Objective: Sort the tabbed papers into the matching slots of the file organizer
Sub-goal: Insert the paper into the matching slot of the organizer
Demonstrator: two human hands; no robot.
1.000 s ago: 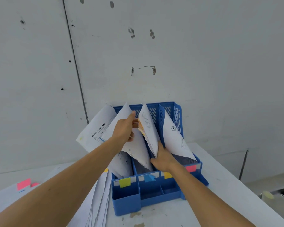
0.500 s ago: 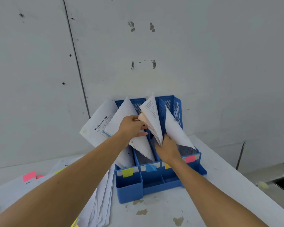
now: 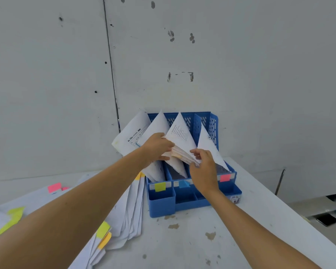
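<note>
The blue file organizer point(image 3: 161, 204) is holding white sheets point(image 3: 157, 123) leaning in its slots; the left hand point(image 3: 156, 147) and right hand point(image 3: 204, 169) are gripping 1 printed sheaf point(image 3: 179, 136) with curled fingers

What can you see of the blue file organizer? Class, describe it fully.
The file organizer is blue plastic, standing upright on the table against the wall. Perforated dividers form tall slots holding white papers; low open compartments sit in front. Yellow, blue and pink tabs mark the slot fronts. The left hand and right hand grip papers in a middle slot.
</note>
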